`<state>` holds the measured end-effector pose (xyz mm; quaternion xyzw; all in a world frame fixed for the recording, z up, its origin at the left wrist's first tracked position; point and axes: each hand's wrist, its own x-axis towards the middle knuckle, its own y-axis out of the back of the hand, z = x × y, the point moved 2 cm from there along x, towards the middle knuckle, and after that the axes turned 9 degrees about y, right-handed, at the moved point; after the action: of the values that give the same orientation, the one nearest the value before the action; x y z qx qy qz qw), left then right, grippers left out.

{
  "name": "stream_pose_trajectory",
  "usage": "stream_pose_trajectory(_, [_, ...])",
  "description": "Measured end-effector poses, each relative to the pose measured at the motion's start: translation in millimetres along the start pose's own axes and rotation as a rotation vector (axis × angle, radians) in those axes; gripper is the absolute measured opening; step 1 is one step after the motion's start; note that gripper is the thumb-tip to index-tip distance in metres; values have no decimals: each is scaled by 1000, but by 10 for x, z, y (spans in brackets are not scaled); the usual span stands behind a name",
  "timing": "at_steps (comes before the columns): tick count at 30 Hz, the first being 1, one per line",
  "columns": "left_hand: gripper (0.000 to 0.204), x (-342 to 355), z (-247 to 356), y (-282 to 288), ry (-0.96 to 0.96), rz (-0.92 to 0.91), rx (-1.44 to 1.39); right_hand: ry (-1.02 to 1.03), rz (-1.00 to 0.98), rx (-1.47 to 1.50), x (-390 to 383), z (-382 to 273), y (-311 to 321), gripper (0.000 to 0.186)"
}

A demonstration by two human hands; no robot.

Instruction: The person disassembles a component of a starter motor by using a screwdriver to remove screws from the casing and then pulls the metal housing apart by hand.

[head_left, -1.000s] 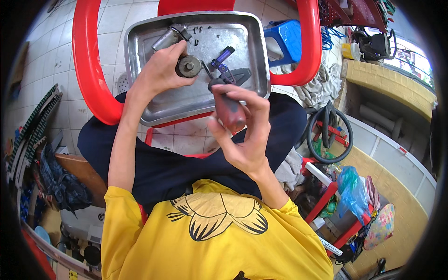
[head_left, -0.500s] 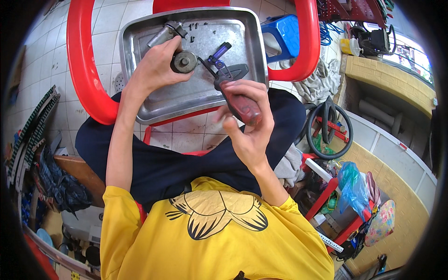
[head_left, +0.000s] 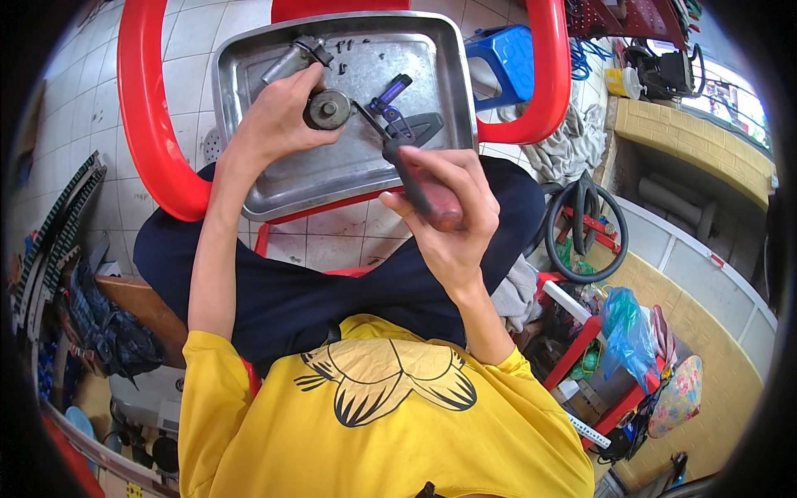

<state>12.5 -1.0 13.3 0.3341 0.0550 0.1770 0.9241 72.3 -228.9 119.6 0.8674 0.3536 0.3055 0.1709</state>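
Left hand (head_left: pixel 278 120): grips round metal part (head_left: pixel 329 109) over left half of metal tray (head_left: pixel 407 48) | Right hand (head_left: pixel 461 207): grips red-and-black screwdriver (head_left: pixel 433 202), handle across tray's near rim, tip close to that part, contact cannot be told | silver cylinder (head_left: pixel 286 65) at tray's far left, small dark pieces (head_left: pixel 342 70) along its far side, purple tool (head_left: pixel 388 94) right of its middle

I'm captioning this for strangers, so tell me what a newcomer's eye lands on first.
The bright yellow shirt fills the lower middle; above it, a red chair frames a metal tray. Over the tray, the left grip holds a round-ended metal part; to its right, the right grip holds a red-and-black screwdriver.
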Motion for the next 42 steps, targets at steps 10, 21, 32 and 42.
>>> stream_pose_trajectory(10, [52,1,20,4,3,-9,8,-218,2,293,-39,-39,-148,64])
stream_pose_trajectory(21, [51,-7,17,2,-14,-10,-24,-2,-111,-5,84,-84,-148,51])
stream_pose_trajectory(32, [51,-9,21,2,-5,-14,-10,-93,-15,204,19,-47,-200,47])
stream_pose_trajectory(42, [51,-11,21,0,-6,-26,0,-147,-78,164,-31,-83,-128,52])
